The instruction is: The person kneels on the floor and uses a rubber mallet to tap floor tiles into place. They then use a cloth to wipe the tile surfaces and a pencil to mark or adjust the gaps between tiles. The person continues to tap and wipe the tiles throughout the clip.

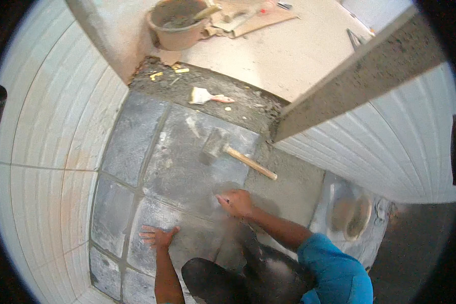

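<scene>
My left hand [159,236] lies flat on a grey floor tile [152,215], fingers spread and nothing held. Closed fingers show on my right hand [236,202], low over the joint between that tile and the larger grey tile [180,157] beyond it. Whatever it grips, if anything, is too small or hidden to name. Past my right hand a mallet [215,146] with a dusty grey head and a wooden handle rests on the larger tile. Wet-looking grey mortar [294,169] covers the floor to the right of it.
A paintbrush [201,96] and yellow plastic pieces [181,70] lie on the rough mortar strip at the doorway. Beyond stands a bucket [180,35] beside tools on cardboard. White ribbed walls [50,116] rise at both sides. A squat toilet pan [350,218] sits at right.
</scene>
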A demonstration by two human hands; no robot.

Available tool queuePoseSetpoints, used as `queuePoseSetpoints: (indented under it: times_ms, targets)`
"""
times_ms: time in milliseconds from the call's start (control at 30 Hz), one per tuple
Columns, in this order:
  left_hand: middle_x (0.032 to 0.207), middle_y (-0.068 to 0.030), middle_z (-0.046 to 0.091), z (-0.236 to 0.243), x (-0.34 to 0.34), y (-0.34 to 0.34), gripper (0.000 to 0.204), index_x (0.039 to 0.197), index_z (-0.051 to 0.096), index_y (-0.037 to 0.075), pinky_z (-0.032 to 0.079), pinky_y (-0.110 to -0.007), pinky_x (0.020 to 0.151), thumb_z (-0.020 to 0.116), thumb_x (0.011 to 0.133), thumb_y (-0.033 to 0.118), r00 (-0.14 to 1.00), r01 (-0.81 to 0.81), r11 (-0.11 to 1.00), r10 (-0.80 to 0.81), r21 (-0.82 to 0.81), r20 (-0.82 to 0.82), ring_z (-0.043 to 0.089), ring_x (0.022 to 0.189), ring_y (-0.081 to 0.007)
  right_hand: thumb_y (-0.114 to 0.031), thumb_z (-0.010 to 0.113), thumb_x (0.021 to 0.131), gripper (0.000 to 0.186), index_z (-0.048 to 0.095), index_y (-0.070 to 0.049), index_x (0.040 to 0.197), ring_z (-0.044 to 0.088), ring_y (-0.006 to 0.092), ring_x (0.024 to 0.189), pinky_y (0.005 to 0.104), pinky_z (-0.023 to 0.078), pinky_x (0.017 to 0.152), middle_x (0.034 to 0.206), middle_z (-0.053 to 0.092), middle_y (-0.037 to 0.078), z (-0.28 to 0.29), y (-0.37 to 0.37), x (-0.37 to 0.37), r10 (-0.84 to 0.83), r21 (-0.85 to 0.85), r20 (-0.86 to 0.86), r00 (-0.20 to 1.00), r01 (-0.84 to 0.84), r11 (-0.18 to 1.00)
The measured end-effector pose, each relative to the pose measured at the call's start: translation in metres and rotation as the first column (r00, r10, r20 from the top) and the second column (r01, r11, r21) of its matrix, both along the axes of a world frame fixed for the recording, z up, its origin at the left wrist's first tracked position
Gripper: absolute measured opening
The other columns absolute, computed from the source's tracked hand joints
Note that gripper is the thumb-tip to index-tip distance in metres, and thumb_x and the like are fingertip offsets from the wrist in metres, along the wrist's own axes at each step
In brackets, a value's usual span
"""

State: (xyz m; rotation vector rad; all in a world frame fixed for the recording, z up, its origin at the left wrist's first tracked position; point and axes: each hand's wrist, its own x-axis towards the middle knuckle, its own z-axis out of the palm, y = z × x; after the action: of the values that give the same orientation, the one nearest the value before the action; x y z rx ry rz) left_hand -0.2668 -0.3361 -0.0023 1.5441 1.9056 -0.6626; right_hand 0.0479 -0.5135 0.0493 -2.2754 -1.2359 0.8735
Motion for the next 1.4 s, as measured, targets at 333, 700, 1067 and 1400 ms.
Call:
queuePoseSetpoints:
  times_ms: [333, 700, 1067, 1400]
  targets:
    - [0.163, -0.0363, -0.027, -0.055, -0.031, 0.027, 0.159, 0.157, -0.031, 0.008, 0.018, -0.071, 0.119, 0.082, 0.068, 0.076, 0.998, 0.068, 0.989, -0.068, 0.131, -0.005, -0.020, 0.148, -0.0632, -0.028, 0.065, 0.094, 0.020, 0.067, -0.013, 0.107, 0.066, 0.0356, 0.103, 0.0503, 0.054, 0.083, 0.107, 0.067, 0.010, -0.026, -0.196, -0.032, -0.403, 0.175, 0.066, 0.913, 0.387, 0.905]
    - [0.170, -0.0255, 0.012, -0.056, -0.062, 0.066, 0.121, 0.165, -0.005, 0.006, 0.023, -0.051, 0.124, 0.075, 0.089, 0.056, 0.841, 0.093, 0.906, 0.150, -0.412, 0.520, 0.015, 0.156, -0.0387, -0.045, 0.057, 0.101, 0.052, 0.058, -0.009, 0.139, 0.067, 0.0400, 0.112, 0.0518, 0.054, 0.093, 0.127, 0.066, 0.018, 0.009, -0.446, -0.105, -0.732, -0.624, 0.267, 0.627, 0.691, 0.364]
    - [0.134, -0.0164, 0.068, -0.008, -0.227, -0.099, 0.044, 0.142, 0.060, 0.001, 0.050, -0.037, 0.103, 0.060, 0.105, 0.024, 0.053, -0.498, 0.864, -0.058, 0.077, 0.997, 0.067, 0.116, -0.0278, -0.050, 0.072, 0.088, 0.046, 0.072, -0.005, 0.101, 0.069, 0.0387, 0.097, 0.0504, 0.053, 0.084, 0.102, 0.073, 0.020, -0.080, -0.391, -0.065, -0.380, -0.474, 0.116, 0.918, 0.387, 0.791]
    - [0.100, -0.0129, 0.076, 0.032, -0.233, -0.375, 0.024, 0.099, 0.078, 0.009, 0.055, -0.042, 0.087, 0.070, 0.096, 0.031, 0.850, -0.434, 0.801, 0.213, 0.412, 0.482, 0.071, 0.095, -0.0324, -0.048, 0.070, 0.091, 0.046, 0.072, -0.004, 0.104, 0.069, 0.0387, 0.096, 0.0497, 0.053, 0.084, 0.103, 0.073, 0.020, -0.113, -0.067, -0.104, 0.345, -0.246, 0.033, 0.938, -0.327, 0.913]
